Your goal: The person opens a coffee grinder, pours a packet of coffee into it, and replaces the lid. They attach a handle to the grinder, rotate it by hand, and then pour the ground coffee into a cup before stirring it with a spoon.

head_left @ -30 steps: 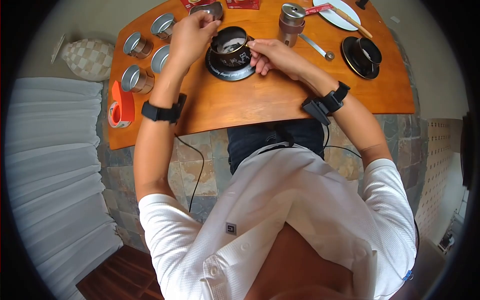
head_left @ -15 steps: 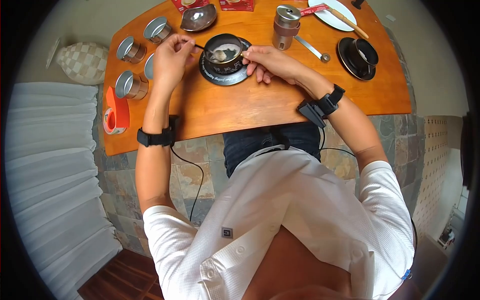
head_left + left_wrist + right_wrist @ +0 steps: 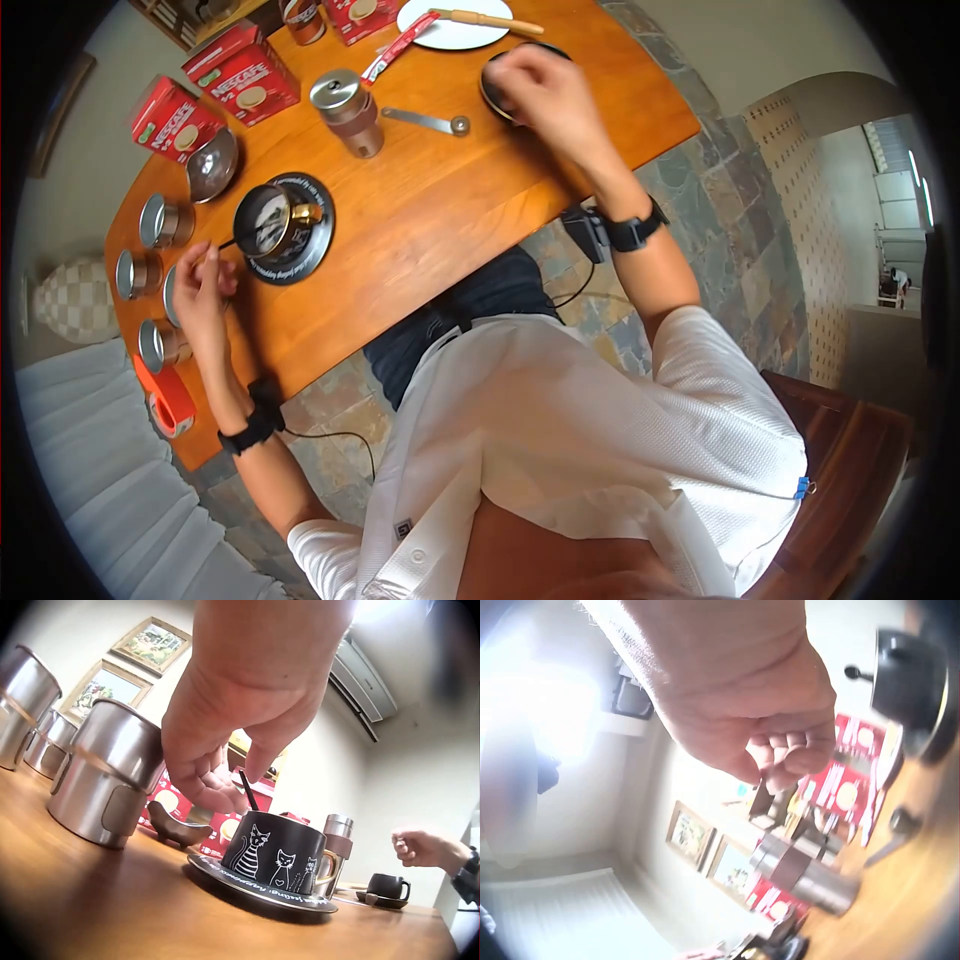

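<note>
My left hand [image 3: 205, 295] is beside a black cup [image 3: 281, 847] with white cat drawings and a gold handle. It pinches the dark handle of a spoon [image 3: 236, 240] standing in the cup, whose bowl end is hidden inside. Pale powder shows in the cup, which sits on a black saucer [image 3: 318, 235] with white lettering. My right hand [image 3: 555, 105], blurred and loosely curled around nothing, hovers over a second black cup [image 3: 386, 885] on its saucer [image 3: 490, 98]. That cup is mostly hidden by the hand from above.
Several metal cups [image 3: 140, 272] line the left edge near an orange tape dispenser [image 3: 170, 390]. A dark bowl [image 3: 212, 165] and red coffee boxes [image 3: 245, 75] stand behind. A grinder [image 3: 347, 115], a measuring spoon [image 3: 425, 120] and a white plate [image 3: 420, 32] are farther right.
My right hand has left the cat cup's handle and moved right, over the second cup. The left hand keeps to the spoon at the cat cup. The head view has swung right.
</note>
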The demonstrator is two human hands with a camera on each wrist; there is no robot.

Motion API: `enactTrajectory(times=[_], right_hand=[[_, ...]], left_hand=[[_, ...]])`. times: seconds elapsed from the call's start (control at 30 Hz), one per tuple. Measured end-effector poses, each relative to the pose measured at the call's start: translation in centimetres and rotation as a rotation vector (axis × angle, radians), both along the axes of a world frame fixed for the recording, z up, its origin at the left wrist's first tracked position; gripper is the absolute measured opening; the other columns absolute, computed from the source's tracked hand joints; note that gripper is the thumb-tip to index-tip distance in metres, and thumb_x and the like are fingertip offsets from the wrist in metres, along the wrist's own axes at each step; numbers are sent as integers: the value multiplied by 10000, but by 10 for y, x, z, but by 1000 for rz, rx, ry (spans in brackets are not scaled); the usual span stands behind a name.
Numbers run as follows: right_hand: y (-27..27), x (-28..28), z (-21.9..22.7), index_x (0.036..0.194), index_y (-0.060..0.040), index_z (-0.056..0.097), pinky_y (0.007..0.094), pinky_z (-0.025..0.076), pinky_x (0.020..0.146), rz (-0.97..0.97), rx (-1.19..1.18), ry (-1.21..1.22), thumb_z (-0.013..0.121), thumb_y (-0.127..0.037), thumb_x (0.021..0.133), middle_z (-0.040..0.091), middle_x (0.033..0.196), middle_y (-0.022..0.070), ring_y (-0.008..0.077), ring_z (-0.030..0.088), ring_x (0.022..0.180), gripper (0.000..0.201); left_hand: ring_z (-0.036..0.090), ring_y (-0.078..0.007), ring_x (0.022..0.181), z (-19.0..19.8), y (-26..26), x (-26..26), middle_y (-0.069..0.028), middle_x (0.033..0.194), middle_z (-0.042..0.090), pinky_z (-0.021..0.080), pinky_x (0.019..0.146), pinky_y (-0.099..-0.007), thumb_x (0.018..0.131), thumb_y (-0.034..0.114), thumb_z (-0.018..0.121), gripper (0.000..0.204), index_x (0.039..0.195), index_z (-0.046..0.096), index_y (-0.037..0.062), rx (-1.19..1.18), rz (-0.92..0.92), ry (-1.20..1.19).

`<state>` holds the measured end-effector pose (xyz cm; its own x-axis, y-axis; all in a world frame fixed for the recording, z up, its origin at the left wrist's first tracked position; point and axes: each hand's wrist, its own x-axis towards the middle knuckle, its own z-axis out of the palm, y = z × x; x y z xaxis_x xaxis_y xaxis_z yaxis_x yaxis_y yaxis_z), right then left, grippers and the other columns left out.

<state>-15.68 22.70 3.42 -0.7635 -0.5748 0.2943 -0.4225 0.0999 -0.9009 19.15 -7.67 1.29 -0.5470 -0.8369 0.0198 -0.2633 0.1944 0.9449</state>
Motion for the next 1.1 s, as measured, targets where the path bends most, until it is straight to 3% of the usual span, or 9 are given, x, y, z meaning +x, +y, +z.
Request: enactTrajectory(times=[0.1, 0.17, 0.23, 0.33, 0.4, 0.5, 0.73, 0.9, 1.1], right_hand=[[51, -34, -12, 926, -33, 684, 251, 434, 514, -315, 147, 183, 672, -268, 945, 631, 663, 14, 83, 553, 550, 236], [63, -32, -12, 929, -36, 679, 254, 435, 503, -395, 262, 229, 661, -291, 955, 633, 664, 17, 94, 556, 539, 257], [64, -23, -12, 924, -35, 655, 243, 426, 453, -261, 348, -231, 624, -340, 985, 634, 662, 24, 100, 558, 504, 313], [66, -33, -30, 920, -31, 632, 218, 414, 404, -76, 232, -513, 600, -373, 1001, 644, 666, 32, 82, 568, 486, 353], [67, -33, -30, 956, -29, 614, 192, 399, 363, -22, 211, -566, 561, -386, 1021, 678, 699, 60, 71, 572, 468, 366], [70, -33, -26, 1038, -36, 573, 215, 461, 337, 81, 141, -747, 471, -379, 1059, 725, 795, 132, 114, 632, 484, 358], [69, -25, -23, 1045, -55, 536, 221, 524, 403, 45, -120, -839, 458, -361, 1071, 716, 932, 156, 143, 695, 606, 317], [73, -29, -29, 954, -81, 519, 287, 593, 671, 94, -294, -837, 479, -351, 1068, 695, 930, 165, 157, 686, 696, 296], [100, 4, 10, 850, -115, 462, 265, 478, 518, 13, -216, -634, 408, -394, 1077, 644, 832, 108, 143, 596, 583, 364]], left_hand=[[544, -81, 727, 0, 12, 9, -15, 812, 572, 424, 600, -219, 997, 187, 645, 333, 1272, 558, 21, -6, 47, 82], [525, -84, 725, 11, 29, 12, -16, 829, 573, 420, 632, -226, 1009, 191, 622, 336, 1292, 555, 23, 8, 82, 99], [527, -85, 732, 22, 43, 18, -17, 833, 578, 424, 652, -229, 1015, 196, 612, 332, 1295, 559, 26, 5, 85, 103], [538, -90, 761, 27, 61, 32, -24, 861, 594, 433, 699, -238, 1032, 199, 578, 304, 1284, 577, 29, -4, 103, 98], [552, -96, 741, 22, 74, 39, -46, 867, 619, 444, 667, -235, 1023, 170, 587, 278, 1242, 594, -1, 14, 84, 189], [563, -97, 756, 6, 91, 53, -64, 880, 633, 454, 682, -231, 1024, 148, 577, 263, 1228, 600, -16, 92, 51, 190], [555, -73, 702, -49, 104, 73, -33, 847, 645, 449, 635, -209, 1018, 165, 606, 199, 1159, 642, 29, 228, 227, 223], [555, -65, 704, -57, 109, 67, -27, 837, 644, 439, 627, -197, 1017, 168, 610, 194, 1137, 648, 21, 158, 318, 269], [558, -52, 732, -67, 122, 60, -15, 827, 644, 439, 656, -189, 1005, 114, 620, 154, 1108, 653, 4, 89, 391, 307]])
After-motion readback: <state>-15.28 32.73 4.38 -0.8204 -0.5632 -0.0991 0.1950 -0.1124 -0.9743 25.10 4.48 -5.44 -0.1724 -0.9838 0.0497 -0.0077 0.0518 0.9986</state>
